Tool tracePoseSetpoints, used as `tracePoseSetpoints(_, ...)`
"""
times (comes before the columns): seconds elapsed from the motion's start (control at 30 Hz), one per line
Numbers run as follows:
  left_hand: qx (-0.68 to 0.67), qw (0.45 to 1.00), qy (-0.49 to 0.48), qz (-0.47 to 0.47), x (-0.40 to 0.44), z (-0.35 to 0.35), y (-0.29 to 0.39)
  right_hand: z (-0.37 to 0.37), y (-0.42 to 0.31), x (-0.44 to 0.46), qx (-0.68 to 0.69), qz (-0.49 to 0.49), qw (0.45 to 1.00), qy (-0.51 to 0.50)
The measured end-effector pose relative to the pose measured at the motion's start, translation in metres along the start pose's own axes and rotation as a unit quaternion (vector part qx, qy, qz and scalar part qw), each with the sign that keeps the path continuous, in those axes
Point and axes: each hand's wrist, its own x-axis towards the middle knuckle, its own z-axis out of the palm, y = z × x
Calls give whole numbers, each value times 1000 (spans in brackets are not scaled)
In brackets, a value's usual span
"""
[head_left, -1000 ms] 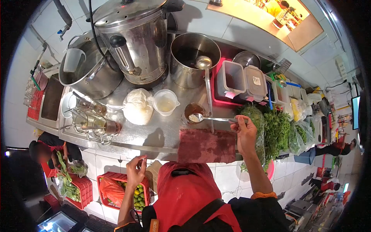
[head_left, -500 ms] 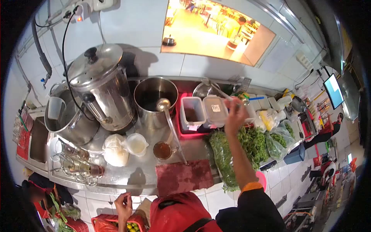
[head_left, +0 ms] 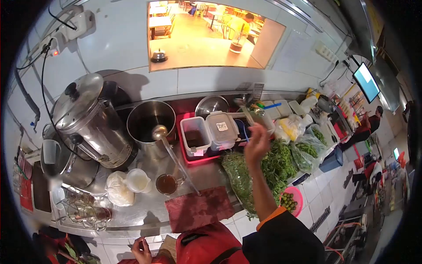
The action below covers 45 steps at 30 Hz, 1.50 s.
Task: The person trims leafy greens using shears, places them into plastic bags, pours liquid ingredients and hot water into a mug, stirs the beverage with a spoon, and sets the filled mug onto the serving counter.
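My right hand [head_left: 257, 145] reaches over the containers, fingers closed round the handle of what looks like a metal ladle [head_left: 241, 101]. The ladle's far end is blurred, near a clear container [head_left: 267, 125]. Left of this hand stand a lidded tub [head_left: 222, 127] with a white label and an open tub [head_left: 194, 138] with dark contents, in a red tray [head_left: 187, 157]. Leafy greens [head_left: 279, 169] lie beneath my right forearm. My left hand [head_left: 141, 251] hangs low below the counter edge, fingers loosely bent, nothing visible in it.
A large urn [head_left: 99, 127] and a deep pot [head_left: 151, 119] stand left; another ladle [head_left: 160, 132] leans across the pot. A cup of brown liquid [head_left: 167, 184], a white jug [head_left: 137, 180], glass mugs [head_left: 88, 213] and a red cloth [head_left: 200, 209] lie nearer. People work far right.
The view has shifted right. My right hand has drawn back a little towards me, and the ladle has moved right, away from the round metal lid. My left hand has sunk lower in view.
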Motion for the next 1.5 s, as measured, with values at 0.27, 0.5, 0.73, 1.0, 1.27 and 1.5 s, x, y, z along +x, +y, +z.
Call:
tracePoseSetpoints(0.27, 46, 997, -49, 42, 25, -1, 22, -33, 143, 28, -124, 53, 984, -112)
tracePoseSetpoints(0.5, 43, 999, -15, -1, 13, -21, 34, -20, -87, -84, 221, 31, 792, -569)
tracePoseSetpoints(0.73, 39, 999, 1, 10, -4, -35, 20, 44, -80, -163, 81, -57, 734, -672)
tracePoseSetpoints(1.0, -24, 999, 22, -11, -14, -52, -11, 26, -115, -175, 59, -60, 818, -569)
tracePoseSetpoints(1.27, -30, 999, -6, 20, 3, -57, -12, 10, -119, -204, 172, 65, 781, -596)
tracePoseSetpoints(1.5, -46, 999, -24, 12, 10, -48, -3, -11, -139, -153, 198, 52, 773, -601)
